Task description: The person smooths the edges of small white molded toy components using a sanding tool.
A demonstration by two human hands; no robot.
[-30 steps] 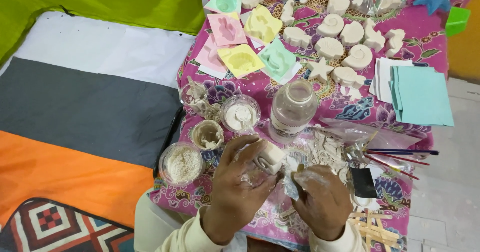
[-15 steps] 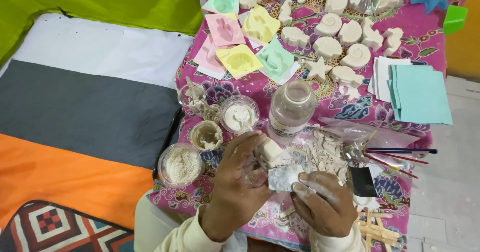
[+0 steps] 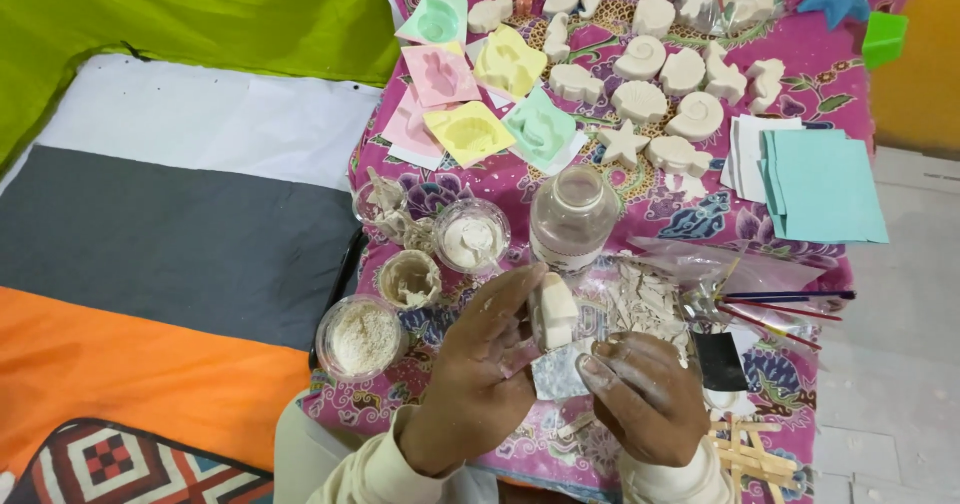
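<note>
Over at the left of the frame lie broad cloth bands (image 3: 170,234) of white, grey and orange, beside a table under a pink flowered cloth (image 3: 800,59). On the cloth's left edge, low in the frame, stands a round tub of pale powder (image 3: 360,337), with a smaller cup (image 3: 409,280) and a clear bowl of white paste (image 3: 472,236) just above it. Near the bottom centre the left hand (image 3: 480,374) is dusted white, its fingers curled around a small white plaster piece (image 3: 553,311) held upright above the table. Just behind that piece stands a clear jar (image 3: 572,216). Right of the plaster piece, the right hand (image 3: 645,394) is half closed, its powdery fingertips close under the piece over a pale scrap of paper; whether it grips that scrap I cannot tell. Coloured moulds (image 3: 470,129) sit in the upper middle, white shell and star casts (image 3: 640,99) to their right. Farther right lie teal sheets (image 3: 820,184), thin brushes (image 3: 790,299), and wooden sticks (image 3: 745,454) at the lower right.
</note>
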